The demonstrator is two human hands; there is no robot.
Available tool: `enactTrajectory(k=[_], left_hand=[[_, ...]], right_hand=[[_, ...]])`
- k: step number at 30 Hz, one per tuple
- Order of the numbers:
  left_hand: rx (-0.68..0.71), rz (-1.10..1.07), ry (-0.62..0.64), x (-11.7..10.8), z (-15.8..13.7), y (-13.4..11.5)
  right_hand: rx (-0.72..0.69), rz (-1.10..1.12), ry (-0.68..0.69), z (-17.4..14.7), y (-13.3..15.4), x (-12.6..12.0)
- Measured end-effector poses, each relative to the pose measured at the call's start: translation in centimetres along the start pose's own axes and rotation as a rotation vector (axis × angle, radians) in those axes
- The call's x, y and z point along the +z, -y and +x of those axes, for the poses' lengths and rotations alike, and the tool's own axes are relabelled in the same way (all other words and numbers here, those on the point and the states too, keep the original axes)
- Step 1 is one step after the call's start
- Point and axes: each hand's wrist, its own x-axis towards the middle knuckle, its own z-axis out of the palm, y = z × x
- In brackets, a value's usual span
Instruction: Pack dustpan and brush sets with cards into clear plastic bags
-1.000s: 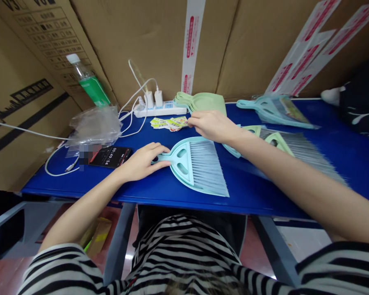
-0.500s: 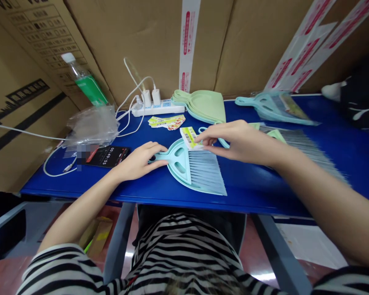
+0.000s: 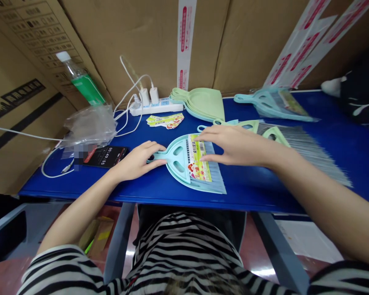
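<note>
The card (image 3: 198,167) has come down flat onto the bristles (image 3: 217,176) — the brush (image 3: 182,159) now bears its label; leftmost, the phone (image 3: 106,157) reads 00:49:55; the left hand (image 3: 143,160) clamps the brush's handle (image 3: 161,155), above the dustpan (image 3: 178,179); the card's Chinese print is hard to read; the right hand (image 3: 233,145) — thumb and fingers apart — touches it.
</note>
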Motion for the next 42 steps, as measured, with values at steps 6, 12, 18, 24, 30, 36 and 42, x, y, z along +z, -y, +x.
enactTrajectory(k=[6,12,18,24,30,36,42], left_hand=[[0.008,0.011,-0.004,0.0,0.0,0.0],[0.017,0.008,-0.008,0.1,0.0,0.1],[0.013,0.012,-0.004,0.0,0.0,0.0],[0.023,0.017,-0.007,0.0,0.0,0.1],[0.029,0.018,-0.011,0.0,0.0,0.0],[0.016,0.018,-0.007,0.0,0.0,0.1],[0.035,0.025,-0.013,0.1,0.0,0.0]], right_hand=[[-0.026,-0.159,-0.051,-0.4,-0.3,2.1],[0.046,-0.069,0.114,-0.8,-0.4,2.8],[0.045,0.019,0.18,-1.2,-0.6,2.1],[0.047,0.031,0.152,-1.6,-1.0,1.8],[0.072,-0.022,0.069,-1.6,-2.2,2.0],[0.072,-0.017,0.12,-1.5,-1.9,2.1],[0.05,-0.017,0.141,-1.4,-1.8,1.9]])
